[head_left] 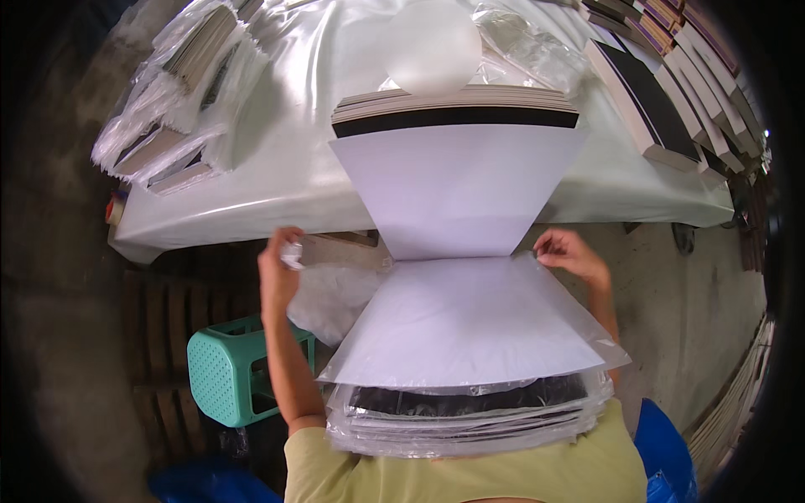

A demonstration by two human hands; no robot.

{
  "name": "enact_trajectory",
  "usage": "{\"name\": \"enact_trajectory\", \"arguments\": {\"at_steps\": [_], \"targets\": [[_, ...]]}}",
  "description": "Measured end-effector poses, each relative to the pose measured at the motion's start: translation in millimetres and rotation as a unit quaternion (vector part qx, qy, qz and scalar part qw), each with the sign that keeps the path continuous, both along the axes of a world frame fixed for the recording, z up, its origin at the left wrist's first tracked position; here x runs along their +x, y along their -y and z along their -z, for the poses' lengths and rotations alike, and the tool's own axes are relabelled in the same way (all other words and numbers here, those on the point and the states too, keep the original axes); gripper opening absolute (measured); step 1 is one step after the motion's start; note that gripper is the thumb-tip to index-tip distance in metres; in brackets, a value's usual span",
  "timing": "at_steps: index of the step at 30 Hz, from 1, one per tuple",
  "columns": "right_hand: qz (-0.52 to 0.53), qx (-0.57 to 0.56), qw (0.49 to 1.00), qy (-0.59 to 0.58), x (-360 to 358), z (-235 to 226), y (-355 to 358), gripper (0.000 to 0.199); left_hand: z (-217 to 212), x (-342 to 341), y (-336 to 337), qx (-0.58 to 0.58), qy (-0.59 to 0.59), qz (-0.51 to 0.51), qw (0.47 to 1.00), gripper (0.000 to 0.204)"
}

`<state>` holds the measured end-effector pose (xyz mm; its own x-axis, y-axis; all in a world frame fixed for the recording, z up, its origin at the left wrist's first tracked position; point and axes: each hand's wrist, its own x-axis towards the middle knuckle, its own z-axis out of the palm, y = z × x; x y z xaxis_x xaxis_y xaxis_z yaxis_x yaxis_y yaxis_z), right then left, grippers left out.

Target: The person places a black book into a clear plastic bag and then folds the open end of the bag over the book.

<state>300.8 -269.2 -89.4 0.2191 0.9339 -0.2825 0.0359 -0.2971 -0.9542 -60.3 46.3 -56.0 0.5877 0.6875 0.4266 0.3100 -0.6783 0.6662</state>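
Note:
A large white board (457, 180) lies on a stack of boards (457, 102) and reaches out over the table's front edge toward me. Its near end meets a clear plastic bag (470, 327) with a white sheet inside, on top of a pile of bagged boards (470, 419) close against my body. My left hand (281, 264) is closed on a crumpled bit of clear plastic film (291, 255), apart from the board's left side. At the right corner where board and bag meet, my right hand (570, 254) pinches the edge of the plastic bag.
Plastic-wrapped bundles (184, 109) stand on the left of the covered table (285, 176). Thick black and white blocks (646, 105) line its right side. Loose clear film (537, 46) lies at the back. A green stool (231, 373) is at my left, with blue material (662, 444) at lower right.

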Motion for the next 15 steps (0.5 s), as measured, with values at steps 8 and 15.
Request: {"name": "enact_trajectory", "arguments": {"at_steps": [8, 15], "targets": [[-0.172, 0.384, 0.879, 0.225, -115, -165, -136, 0.076, -130, 82, 71, -0.275, 0.383, 0.325, 0.820, 0.024], [-0.095, 0.220, 0.968, 0.074, -148, -143, -137, 0.066, -120, 107, 87, -0.270, 0.430, 0.336, 0.793, 0.068]]}}
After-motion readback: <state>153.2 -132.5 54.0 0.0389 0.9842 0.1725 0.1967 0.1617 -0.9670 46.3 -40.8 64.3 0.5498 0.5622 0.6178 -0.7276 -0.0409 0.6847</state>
